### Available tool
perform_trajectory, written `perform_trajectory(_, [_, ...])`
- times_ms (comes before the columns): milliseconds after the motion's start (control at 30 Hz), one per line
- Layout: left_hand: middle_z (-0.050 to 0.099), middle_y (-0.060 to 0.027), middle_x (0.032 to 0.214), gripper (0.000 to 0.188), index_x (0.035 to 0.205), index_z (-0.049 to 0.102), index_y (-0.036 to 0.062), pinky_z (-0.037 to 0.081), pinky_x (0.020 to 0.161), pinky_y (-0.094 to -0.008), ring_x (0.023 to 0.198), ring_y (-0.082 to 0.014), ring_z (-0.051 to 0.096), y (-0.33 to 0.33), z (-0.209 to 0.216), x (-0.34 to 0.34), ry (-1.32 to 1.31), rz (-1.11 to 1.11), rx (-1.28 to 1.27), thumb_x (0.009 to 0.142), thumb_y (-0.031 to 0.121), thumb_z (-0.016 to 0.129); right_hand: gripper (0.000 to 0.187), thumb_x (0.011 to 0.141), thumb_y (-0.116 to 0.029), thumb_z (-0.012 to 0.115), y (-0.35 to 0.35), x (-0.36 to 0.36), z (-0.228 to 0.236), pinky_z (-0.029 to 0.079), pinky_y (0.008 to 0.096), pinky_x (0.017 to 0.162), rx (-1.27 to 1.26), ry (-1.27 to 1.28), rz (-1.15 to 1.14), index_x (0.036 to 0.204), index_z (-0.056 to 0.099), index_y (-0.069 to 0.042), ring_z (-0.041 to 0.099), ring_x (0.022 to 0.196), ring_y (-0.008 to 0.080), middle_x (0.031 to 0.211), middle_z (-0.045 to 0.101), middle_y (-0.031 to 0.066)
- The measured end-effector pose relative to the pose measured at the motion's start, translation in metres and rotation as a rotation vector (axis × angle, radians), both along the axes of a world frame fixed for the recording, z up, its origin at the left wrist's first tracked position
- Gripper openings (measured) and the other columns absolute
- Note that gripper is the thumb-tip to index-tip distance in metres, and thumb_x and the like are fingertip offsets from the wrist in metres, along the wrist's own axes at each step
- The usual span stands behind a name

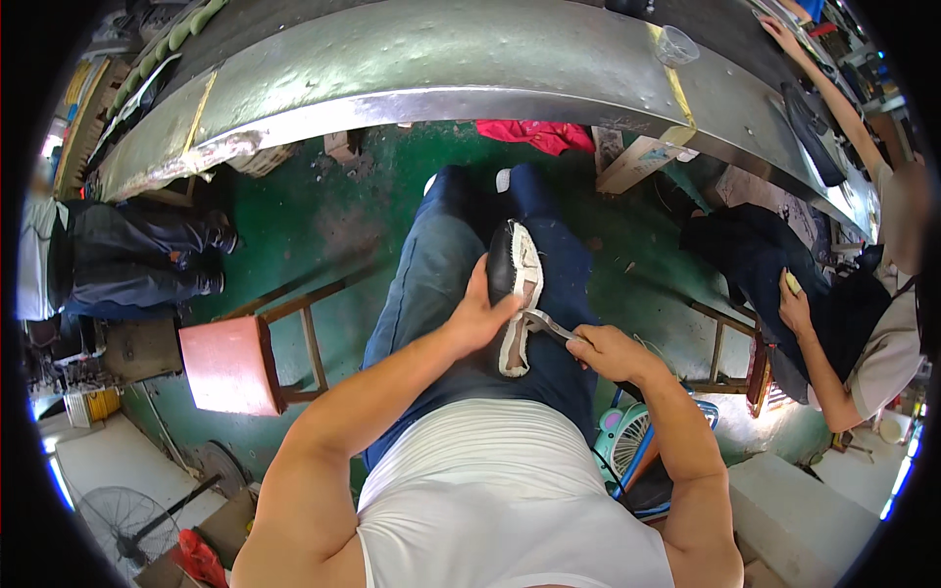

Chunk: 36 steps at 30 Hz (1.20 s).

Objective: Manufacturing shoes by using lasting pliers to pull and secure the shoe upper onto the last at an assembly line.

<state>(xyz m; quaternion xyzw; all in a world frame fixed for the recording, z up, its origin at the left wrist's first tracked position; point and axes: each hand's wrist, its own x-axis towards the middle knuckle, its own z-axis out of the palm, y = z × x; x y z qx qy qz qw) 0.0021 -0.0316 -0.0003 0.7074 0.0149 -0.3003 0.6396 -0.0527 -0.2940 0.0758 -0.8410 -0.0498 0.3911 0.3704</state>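
Note:
A black shoe upper point(501, 267) rests over my lap on its side, its underside facing right. Whitish material runs round the edge of that underside, with brownish patches inside it. My left hand point(480, 312) is closed round the shoe's middle from the left, thumb lying across the underside. In my right hand point(610, 353) I grip metal pincers point(554, 328) by the handles. Their jaws touch the pale edge at the shoe's narrow middle, close to my left thumb. Whether the jaws have caught the material, I cannot tell.
A metal-topped workbench point(412, 59) spans the far side, with a clear plastic cup point(676, 46) on it. A reddish stool point(230, 366) stands left; a small green fan point(624, 436) is by my right hip. Co-workers sit at right and stand at left. Red cloth point(539, 134) lies beneath the bench.

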Motion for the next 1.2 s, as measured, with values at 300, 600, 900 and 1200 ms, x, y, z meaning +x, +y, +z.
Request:
perform_trajectory(300, [0.033,-0.0144,0.154,0.100,0.158,-0.018,0.0196,0.029,0.114,-0.0311,0.137,-0.0211,0.037,0.010,-0.009,-0.025,0.019,0.025,-0.042,0.096,0.006,0.060,0.043,0.102,-0.039,0.047,0.011,0.025,0.053,0.052,0.0359,0.064,0.026,0.355,-0.135,0.093,0.062,0.000,0.068,0.071,0.0204,0.078,0.067,0.0084])
perform_trajectory(600, [0.024,-0.0236,0.158,0.127,0.144,-0.042,0.0093,0.027,0.115,-0.0297,0.142,-0.0252,0.033,0.033,0.008,-0.027,-0.009,-0.324,0.107,0.088,0.009,0.072,0.037,0.101,-0.034,0.050,0.058,0.009,0.014,0.049,0.0521,0.075,-0.195,-0.371,0.108,0.094,0.056,0.002,0.063,0.085,0.0455,0.087,0.066,0.0245])
perform_trajectory(900, [0.024,-0.0268,0.156,0.129,0.144,-0.035,0.0024,0.028,0.115,-0.0308,0.143,-0.0279,0.031,0.039,0.019,-0.017,-0.151,-0.445,0.166,0.085,0.021,0.078,0.038,0.102,-0.037,0.048,0.059,-0.013,0.019,0.049,0.0521,0.078,-0.219,-0.294,0.057,0.098,0.059,-0.001,0.063,0.089,0.0449,0.094,0.067,0.0243])
perform_trajectory(1200, [0.055,-0.0323,0.132,0.088,0.142,0.036,-0.0112,0.047,0.100,-0.0379,0.120,-0.0356,0.059,0.012,0.039,0.054,-0.068,-0.151,0.267,0.089,0.052,0.067,0.041,0.106,-0.038,0.045,0.026,-0.059,-0.015,0.050,0.0284,0.072,0.333,-0.027,-0.650,0.113,0.060,0.000,0.061,0.080,0.0121,0.089,0.065,0.0056])
